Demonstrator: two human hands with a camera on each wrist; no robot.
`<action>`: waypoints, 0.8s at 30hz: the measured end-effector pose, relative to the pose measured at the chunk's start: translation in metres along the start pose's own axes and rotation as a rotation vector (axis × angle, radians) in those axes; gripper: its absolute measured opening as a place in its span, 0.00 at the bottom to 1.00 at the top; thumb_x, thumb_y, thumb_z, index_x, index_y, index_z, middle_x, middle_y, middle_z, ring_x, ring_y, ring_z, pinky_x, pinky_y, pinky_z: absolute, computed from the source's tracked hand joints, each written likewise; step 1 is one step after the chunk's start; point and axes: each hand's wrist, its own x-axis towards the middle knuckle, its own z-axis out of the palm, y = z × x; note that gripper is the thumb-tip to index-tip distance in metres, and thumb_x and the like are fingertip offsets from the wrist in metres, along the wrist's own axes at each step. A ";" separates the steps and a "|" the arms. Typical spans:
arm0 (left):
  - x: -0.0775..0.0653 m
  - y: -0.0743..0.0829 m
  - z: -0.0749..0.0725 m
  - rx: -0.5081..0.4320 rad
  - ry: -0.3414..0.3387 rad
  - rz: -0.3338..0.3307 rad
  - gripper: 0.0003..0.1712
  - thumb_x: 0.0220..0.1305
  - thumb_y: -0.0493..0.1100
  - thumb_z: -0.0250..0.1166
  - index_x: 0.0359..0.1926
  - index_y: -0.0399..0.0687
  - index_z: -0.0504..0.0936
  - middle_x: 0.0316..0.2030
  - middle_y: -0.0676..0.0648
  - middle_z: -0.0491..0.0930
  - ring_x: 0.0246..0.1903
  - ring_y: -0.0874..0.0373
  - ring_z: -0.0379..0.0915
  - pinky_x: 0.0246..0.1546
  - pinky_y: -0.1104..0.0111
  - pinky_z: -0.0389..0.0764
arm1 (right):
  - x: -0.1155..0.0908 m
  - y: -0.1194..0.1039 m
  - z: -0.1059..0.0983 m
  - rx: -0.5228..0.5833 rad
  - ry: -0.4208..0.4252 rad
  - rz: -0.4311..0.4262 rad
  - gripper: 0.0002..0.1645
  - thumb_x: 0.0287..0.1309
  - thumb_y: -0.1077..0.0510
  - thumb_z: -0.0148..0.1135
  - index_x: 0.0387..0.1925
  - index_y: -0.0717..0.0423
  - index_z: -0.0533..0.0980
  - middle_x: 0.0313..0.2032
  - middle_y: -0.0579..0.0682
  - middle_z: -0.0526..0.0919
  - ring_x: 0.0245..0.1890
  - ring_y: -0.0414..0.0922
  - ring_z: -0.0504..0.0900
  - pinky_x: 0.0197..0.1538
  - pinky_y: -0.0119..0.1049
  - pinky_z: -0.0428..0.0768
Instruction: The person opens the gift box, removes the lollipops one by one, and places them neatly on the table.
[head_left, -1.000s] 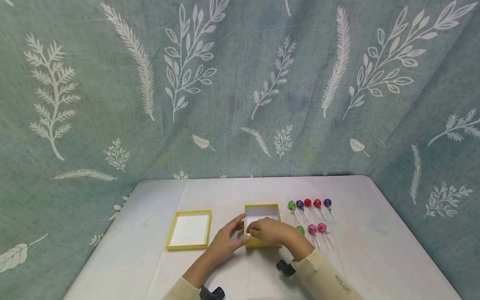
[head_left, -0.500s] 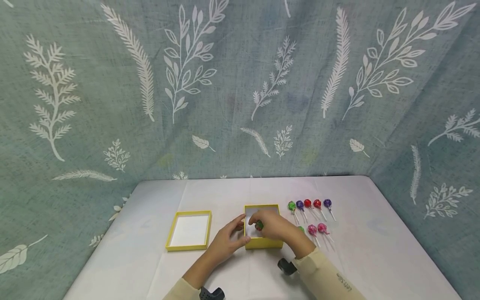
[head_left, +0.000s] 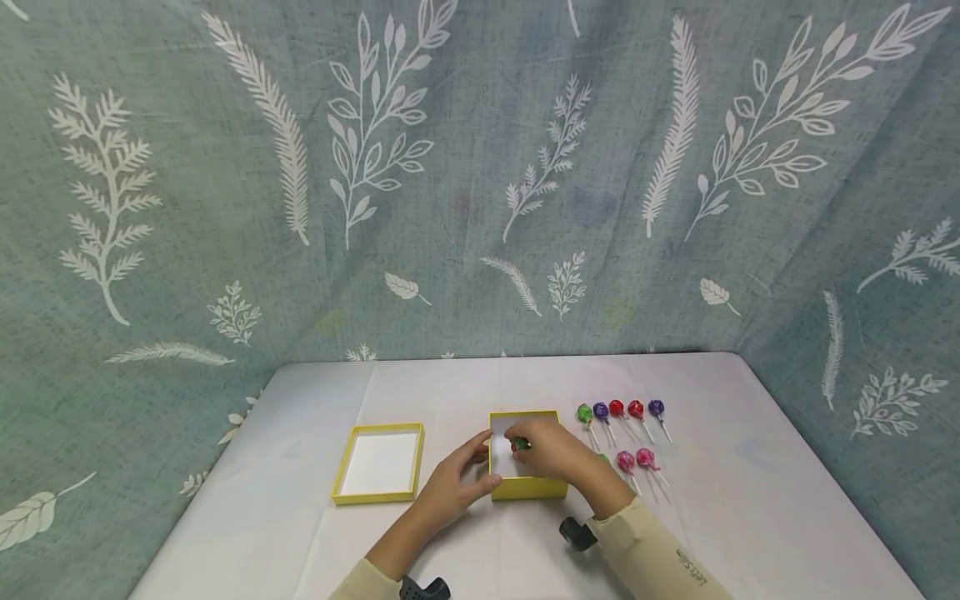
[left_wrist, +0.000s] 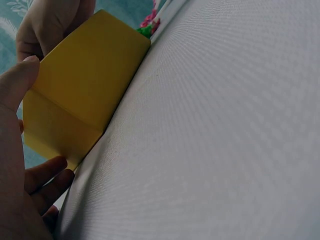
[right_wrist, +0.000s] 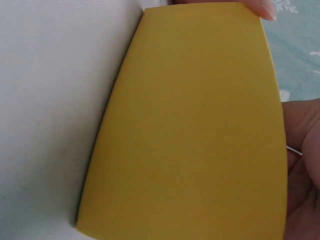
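Note:
In the head view my right hand is inside the opening of a yellow box with a white interior. Its fingers pinch a lollipop in a red and green wrapper. A bit of thin white stick shows beneath that hand in the right wrist view. My left hand rests against the box's left side, thumb at the near left corner, fingers relaxed along the wall. From the left wrist, the thumb lies at the rim and other fingertips touch the side lower down. The right hand hides part of the box's inside.
A shallow yellow-edged lid, white inside, lies left of the box. Right of it is a back row of several lollipops in green, purple and red. Nearer are two pink lollipops and a green lollipop, partly behind my right arm.
My right hand has risen and shifted slightly right and back within the box opening. The lollipop, hidden a second ago, now shows at its fingers. My left hand stays put.

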 end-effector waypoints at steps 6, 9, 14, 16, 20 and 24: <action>0.000 0.001 0.000 -0.006 0.001 0.003 0.41 0.62 0.57 0.67 0.73 0.67 0.60 0.57 0.51 0.75 0.58 0.52 0.71 0.62 0.47 0.64 | 0.000 0.000 -0.004 0.040 0.036 -0.075 0.16 0.64 0.61 0.62 0.53 0.55 0.80 0.49 0.48 0.83 0.49 0.44 0.80 0.51 0.42 0.79; 0.001 0.000 0.000 -0.002 -0.001 0.002 0.41 0.62 0.56 0.67 0.73 0.67 0.60 0.57 0.51 0.75 0.58 0.52 0.71 0.62 0.47 0.64 | 0.000 -0.001 -0.006 0.041 0.054 -0.091 0.14 0.65 0.61 0.61 0.52 0.56 0.81 0.49 0.47 0.83 0.49 0.43 0.80 0.50 0.42 0.79; 0.000 -0.001 0.001 0.012 -0.004 -0.005 0.41 0.62 0.56 0.67 0.73 0.69 0.59 0.57 0.52 0.74 0.58 0.53 0.71 0.62 0.46 0.63 | -0.001 0.002 -0.005 0.043 0.071 -0.120 0.13 0.67 0.63 0.58 0.51 0.56 0.81 0.47 0.46 0.82 0.47 0.41 0.79 0.49 0.39 0.79; -0.001 0.000 0.001 0.015 -0.004 -0.002 0.40 0.63 0.56 0.67 0.73 0.68 0.59 0.57 0.51 0.74 0.58 0.52 0.70 0.62 0.45 0.63 | -0.002 0.003 -0.006 0.045 0.078 -0.140 0.14 0.66 0.64 0.59 0.51 0.56 0.80 0.47 0.45 0.81 0.46 0.41 0.79 0.48 0.38 0.79; 0.000 0.002 0.001 0.028 -0.005 -0.008 0.40 0.63 0.56 0.66 0.73 0.68 0.59 0.58 0.51 0.74 0.58 0.53 0.70 0.63 0.46 0.63 | -0.002 0.006 -0.007 0.064 0.088 -0.146 0.15 0.63 0.63 0.63 0.51 0.54 0.80 0.47 0.44 0.81 0.46 0.40 0.79 0.48 0.38 0.79; 0.001 0.003 0.000 0.027 -0.006 -0.016 0.41 0.62 0.57 0.66 0.73 0.66 0.60 0.58 0.52 0.74 0.59 0.53 0.70 0.64 0.48 0.62 | -0.003 0.008 -0.009 0.101 0.098 -0.102 0.19 0.58 0.61 0.68 0.52 0.53 0.80 0.47 0.42 0.81 0.47 0.40 0.79 0.49 0.39 0.79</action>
